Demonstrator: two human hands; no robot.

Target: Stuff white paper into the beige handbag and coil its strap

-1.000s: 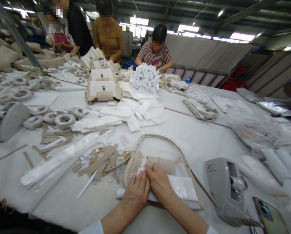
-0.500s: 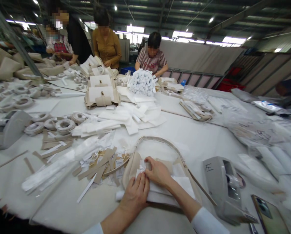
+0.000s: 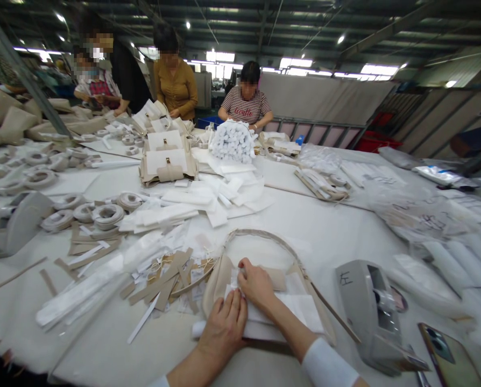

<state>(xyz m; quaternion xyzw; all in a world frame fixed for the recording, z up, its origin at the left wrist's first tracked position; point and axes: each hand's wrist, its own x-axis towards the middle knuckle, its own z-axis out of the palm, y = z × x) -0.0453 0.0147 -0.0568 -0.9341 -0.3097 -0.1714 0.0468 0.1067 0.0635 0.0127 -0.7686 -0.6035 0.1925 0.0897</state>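
The beige bag (image 3: 215, 284) is lying on the white table (image 3: 333, 228) right in front of the person, its strap (image 3: 264, 233) looping away behind it, between a heap of beige strips (image 3: 170, 283) and a grey tape dispenser (image 3: 355, 312). The left hand (image 3: 225, 321) is resting on the bag's white wrapping (image 3: 301, 310), fingers stretched and side by side, while the right hand (image 3: 257, 285) is bending its fingers just beside them; whether either is pinching anything, I cannot tell.

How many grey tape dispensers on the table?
2: left dispenser at the picture's left edge; right dispenser to the right of the beige bag. More may be hidden.
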